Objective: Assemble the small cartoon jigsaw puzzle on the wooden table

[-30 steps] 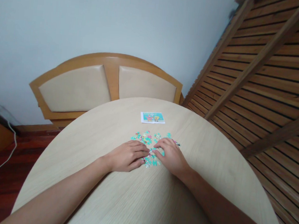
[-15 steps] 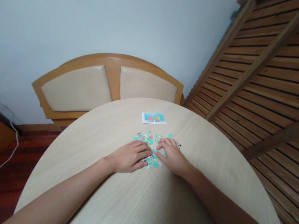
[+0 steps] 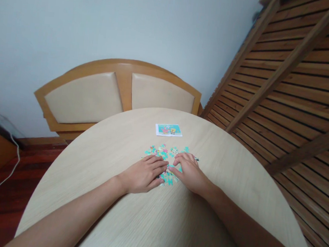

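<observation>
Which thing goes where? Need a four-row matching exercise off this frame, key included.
Things:
1. picture card
2. puzzle pieces
3. white cord
4. slatted wooden panel

Places:
A. far left of the view, by the reddish floor
B. along the right side of the view
C. between and just past left hand and right hand
D. toward the table's far edge

Pairs: 1-D, 2-C, 3-A, 4-B

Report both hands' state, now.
Left hand: open, palm down, partly covering puzzle pieces; anything beneath is hidden.
Right hand: open, thumb and forefinger apart, no held piece visible.
</observation>
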